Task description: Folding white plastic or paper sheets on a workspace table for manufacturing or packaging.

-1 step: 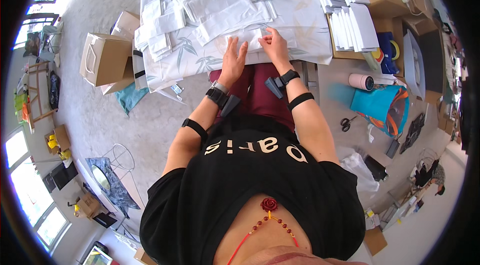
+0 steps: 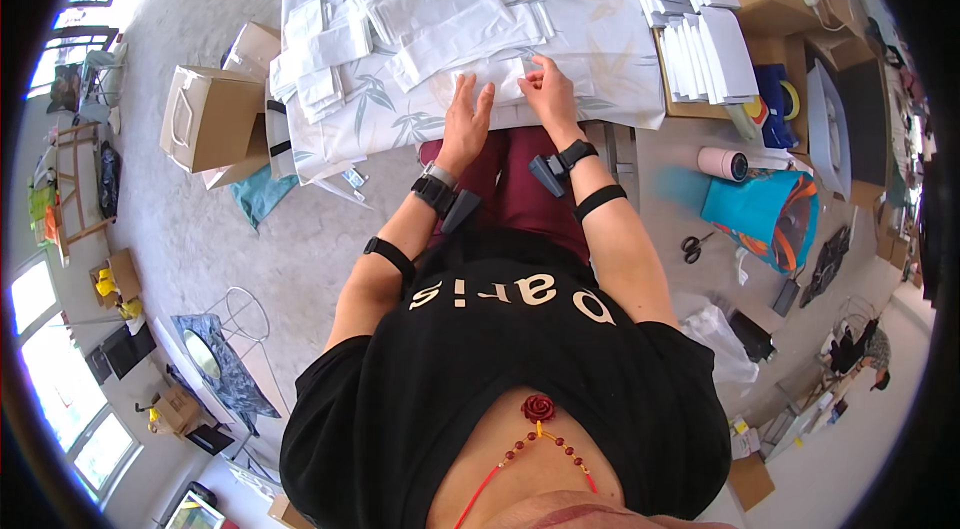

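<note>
Just inside the near edge of the table, a clear plastic bag lies flat between my two hands. My left hand rests at its left end, fingers stretched out and holding nothing. On the other side, my right hand has its fingers bent together in a pinch on the bag's film; the exact grip is hard to make out. Beyond the hands, a pile of flat clear plastic bags spreads over the table. More white packets lie heaped to its left.
A patterned cloth covers the table. Stacks of folded white sheets stand in a cardboard box at the right. Beside it are a tape roll, a pink cylinder and a blue bag. Black scissors lie lower right. A carton stands left.
</note>
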{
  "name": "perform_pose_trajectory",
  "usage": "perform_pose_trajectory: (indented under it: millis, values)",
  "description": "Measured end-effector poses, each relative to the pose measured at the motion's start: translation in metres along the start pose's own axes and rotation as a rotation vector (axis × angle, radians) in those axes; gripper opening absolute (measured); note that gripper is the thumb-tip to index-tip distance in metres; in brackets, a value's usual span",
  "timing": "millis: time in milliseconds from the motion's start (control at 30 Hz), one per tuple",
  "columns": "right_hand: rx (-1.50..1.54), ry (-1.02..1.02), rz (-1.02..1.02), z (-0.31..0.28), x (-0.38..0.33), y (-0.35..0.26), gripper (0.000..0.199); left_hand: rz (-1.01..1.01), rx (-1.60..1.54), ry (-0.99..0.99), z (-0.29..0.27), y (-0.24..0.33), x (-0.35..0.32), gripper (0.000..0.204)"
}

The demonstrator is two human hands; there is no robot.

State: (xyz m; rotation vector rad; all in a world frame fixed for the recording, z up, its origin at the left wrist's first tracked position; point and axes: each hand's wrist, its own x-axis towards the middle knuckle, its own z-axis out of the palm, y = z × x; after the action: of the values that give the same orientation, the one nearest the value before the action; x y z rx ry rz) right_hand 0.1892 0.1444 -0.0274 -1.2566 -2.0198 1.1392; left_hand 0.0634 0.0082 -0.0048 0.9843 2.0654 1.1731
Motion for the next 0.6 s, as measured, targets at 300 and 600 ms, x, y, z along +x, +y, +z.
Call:
perform_pose_trajectory:
  millis: [300,600]
  values:
    - [-0.135,0.036,-0.051,0.012,-0.006,0.005,0.044,-0.062,-0.213,0.04,-0.01,-0.001,0.003,0.066]
    - [-0.15,0.013,-0.051,0.013,-0.005,0.004,0.041,0.386,0.428,0.086,-0.011,-0.02,0.002,0.07]
